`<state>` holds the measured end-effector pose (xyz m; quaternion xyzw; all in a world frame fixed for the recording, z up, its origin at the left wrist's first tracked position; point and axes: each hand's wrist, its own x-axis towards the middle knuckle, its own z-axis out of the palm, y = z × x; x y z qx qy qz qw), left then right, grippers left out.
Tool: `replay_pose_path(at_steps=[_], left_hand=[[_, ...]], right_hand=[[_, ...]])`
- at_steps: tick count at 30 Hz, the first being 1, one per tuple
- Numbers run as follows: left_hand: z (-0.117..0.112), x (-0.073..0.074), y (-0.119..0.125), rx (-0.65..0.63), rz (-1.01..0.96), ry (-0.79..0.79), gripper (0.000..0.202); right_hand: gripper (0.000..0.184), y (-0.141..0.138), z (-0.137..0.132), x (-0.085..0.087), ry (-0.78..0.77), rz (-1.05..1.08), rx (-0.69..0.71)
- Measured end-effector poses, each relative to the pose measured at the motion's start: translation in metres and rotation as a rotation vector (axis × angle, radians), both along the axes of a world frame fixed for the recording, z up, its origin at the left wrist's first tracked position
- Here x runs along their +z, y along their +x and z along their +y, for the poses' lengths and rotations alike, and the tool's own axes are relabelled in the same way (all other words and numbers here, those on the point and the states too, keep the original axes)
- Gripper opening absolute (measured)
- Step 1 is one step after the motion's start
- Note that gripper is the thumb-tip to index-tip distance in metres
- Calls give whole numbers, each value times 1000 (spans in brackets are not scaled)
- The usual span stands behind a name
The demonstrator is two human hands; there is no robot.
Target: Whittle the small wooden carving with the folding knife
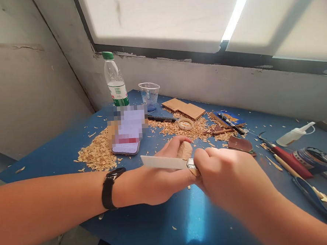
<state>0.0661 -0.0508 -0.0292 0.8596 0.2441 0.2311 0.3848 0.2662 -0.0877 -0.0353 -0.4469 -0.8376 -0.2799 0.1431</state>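
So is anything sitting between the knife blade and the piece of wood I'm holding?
Nothing visible. The left hand holds the wood piece, and the right hand holds the knife, its blade lying right beside the wood.

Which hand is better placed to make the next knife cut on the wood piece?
Probably the right hand: it already grips the knife, blade lying across the wood piece, which the left hand holds.

Both forearms are bare, without sleeves; a black wristwatch (111, 187) with a dark band circles the left wrist.
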Motion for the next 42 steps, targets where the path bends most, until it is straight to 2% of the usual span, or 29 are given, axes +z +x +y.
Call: replay_pose_path(at_steps=[2,3,6,8,12,14,17,20,24,26,31,35,38,42], left_hand=[[-2,0,3,-8,43,-71,11],[-3,-1,5,25,40,-157,10],[-6,-5,9,169,-52,-395,37],[-7,-8,11,192,-125,-437,45],[-9,-12,13,204,-202,-459,48],[-8,-11,11,195,-196,-468,48],[-8,-12,4,135,-140,-463,51],[-7,-16,-4,118,-57,-485,72],[-5,-19,-8,180,21,-440,99],[-6,-15,-7,196,36,-388,94],[-10,-4,2,139,-53,-308,47],[-12,-9,8,189,-175,-353,39],[-11,-13,8,160,-182,-388,38],[-6,-9,3,117,-130,-264,42]], right_hand=[[16,1,-3,-2,-60,22,-80],[16,1,-5,-3,-96,27,-102],[16,0,-9,-7,-160,37,-134],[18,-2,-9,-11,-151,53,-162],[25,-6,-8,-13,-76,96,-231],[23,-5,-7,-9,-102,106,-174],[19,-2,-5,0,-167,102,-2],[16,0,-3,5,-177,86,109],[15,-1,-4,7,-201,79,105],[16,-1,-6,7,-200,75,75],[18,-1,-7,1,-158,105,-3],[20,-4,-7,-7,-124,138,-100],[19,-6,-7,-9,-128,134,-111],[19,-6,-9,-2,-148,137,-49]])
